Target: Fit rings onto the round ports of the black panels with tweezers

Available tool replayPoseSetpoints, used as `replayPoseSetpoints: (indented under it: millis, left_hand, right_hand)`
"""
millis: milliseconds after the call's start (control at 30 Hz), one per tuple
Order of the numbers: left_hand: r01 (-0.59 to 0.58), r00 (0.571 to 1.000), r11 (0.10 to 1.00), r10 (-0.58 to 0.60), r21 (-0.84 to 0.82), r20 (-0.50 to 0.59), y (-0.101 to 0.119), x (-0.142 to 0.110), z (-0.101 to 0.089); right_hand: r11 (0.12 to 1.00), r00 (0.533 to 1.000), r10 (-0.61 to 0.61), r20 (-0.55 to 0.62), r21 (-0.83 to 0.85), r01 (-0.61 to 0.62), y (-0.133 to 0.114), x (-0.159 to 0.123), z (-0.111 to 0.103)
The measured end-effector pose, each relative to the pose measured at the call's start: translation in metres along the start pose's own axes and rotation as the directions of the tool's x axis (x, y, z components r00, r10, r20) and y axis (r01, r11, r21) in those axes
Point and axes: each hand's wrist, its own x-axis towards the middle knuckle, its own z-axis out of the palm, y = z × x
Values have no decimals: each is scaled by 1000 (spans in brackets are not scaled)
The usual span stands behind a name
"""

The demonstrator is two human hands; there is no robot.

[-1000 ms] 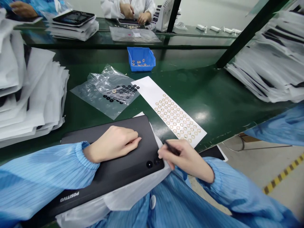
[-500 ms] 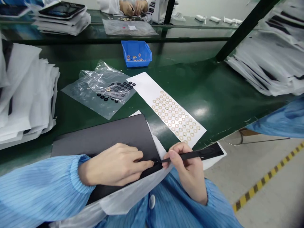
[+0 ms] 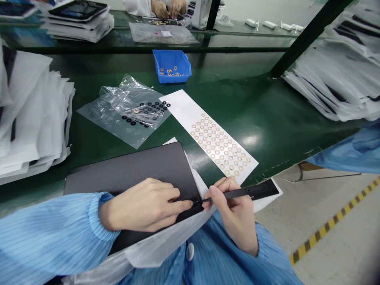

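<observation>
A flat black tablet-like panel [image 3: 139, 168] lies at the table's near edge, partly over a white foam sleeve [image 3: 154, 249]. My left hand [image 3: 145, 206] rests flat on it, holding nothing, its index finger stretched to a small dark round part [image 3: 195, 201] near the right corner. My right hand [image 3: 233, 213] is closed round black tweezers [image 3: 237, 193], whose tip touches or nearly touches that round part. Whether the tip grips it is too small to tell. Beyond the panel lies a white sheet [image 3: 178, 103] with rows of beige rings [image 3: 219, 144].
A clear plastic bag [image 3: 118, 114] with black rings lies beyond the panel. Farther back stands a blue bin [image 3: 173, 77] of small parts. Stacks of sleeved panels rise at left [image 3: 29, 118] and right [image 3: 335, 79]. A co-worker's hands [image 3: 169, 8] work across the bench.
The tweezers have shifted very slightly at the round part. Both hands stay almost in place, and the whole view has moved a little.
</observation>
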Motion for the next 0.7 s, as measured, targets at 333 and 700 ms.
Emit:
replayPoseSetpoints:
  millis: [333,700]
  left_hand:
    - [12,1000,1000,-12,-7,-3,2,1,-2]
    - [6,1000,1000,-6,-2,-21,2,2,-2]
  right_hand:
    - [999,1000,-14,6,48,14,-1,0,0]
    - [996,1000,-6,12,85,5,-2,1,1]
